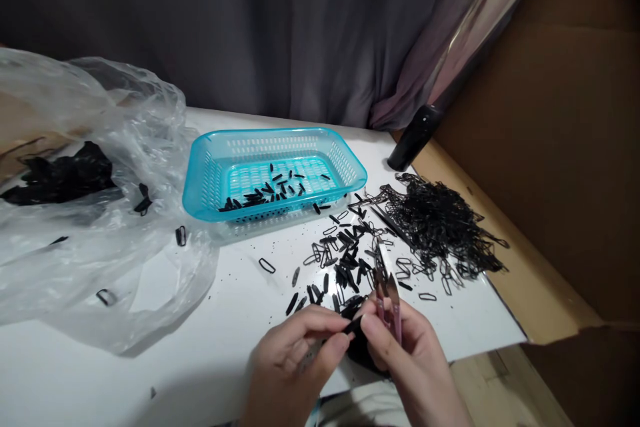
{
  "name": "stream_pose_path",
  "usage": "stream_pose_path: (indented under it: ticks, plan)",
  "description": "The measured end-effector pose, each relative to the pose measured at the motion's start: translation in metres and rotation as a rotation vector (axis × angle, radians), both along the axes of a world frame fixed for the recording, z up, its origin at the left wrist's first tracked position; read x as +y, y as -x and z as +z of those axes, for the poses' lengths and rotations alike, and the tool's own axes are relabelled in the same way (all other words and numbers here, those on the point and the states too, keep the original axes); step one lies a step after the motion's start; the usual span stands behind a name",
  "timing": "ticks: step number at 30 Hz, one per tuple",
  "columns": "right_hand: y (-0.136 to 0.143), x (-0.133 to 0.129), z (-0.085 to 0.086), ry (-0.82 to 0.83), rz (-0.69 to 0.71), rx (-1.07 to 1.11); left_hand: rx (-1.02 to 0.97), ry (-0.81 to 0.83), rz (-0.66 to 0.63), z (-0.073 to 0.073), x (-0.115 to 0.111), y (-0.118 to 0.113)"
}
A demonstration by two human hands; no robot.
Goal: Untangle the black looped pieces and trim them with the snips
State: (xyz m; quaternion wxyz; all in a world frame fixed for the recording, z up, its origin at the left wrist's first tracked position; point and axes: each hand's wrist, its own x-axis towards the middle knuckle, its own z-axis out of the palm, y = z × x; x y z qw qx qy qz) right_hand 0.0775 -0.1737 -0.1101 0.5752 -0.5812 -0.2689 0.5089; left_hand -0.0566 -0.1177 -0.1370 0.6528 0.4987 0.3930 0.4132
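At the front edge of the white table, my left hand [299, 355] is closed, pinching a small slim black piece [354, 325] between thumb and fingertips. My right hand [413, 350] grips thread snips [389, 297] with pinkish handles, their blades pointing away from me. Its thumb and finger also meet the other end of the black piece. Just beyond my hands lie many small black oblong pieces [346, 273], mixed with thin black loops [320, 255]. Something black beneath my hands is partly hidden, and I cannot make out what it is.
A blue plastic basket [275, 135] holds more black pieces. Right of it are a tangled heap of black loops [440, 227] and a black cylinder [414, 139]. Clear plastic bags [165, 267] spread over the left side. Cardboard [565, 167] borders the right; a grey curtain [240, 33] hangs behind.
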Motion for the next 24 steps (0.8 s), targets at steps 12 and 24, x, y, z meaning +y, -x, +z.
stream_pose_path:
  ticks: [12,24]
  plan:
    - [-0.001,0.003,-0.010,-0.034,0.176,0.566,-0.065,-0.076,-0.023,-0.003,0.002,0.007]
    - [0.001,0.005,-0.006,0.107,0.194,0.707,0.020,-0.502,0.067,-0.004,-0.006,0.004]
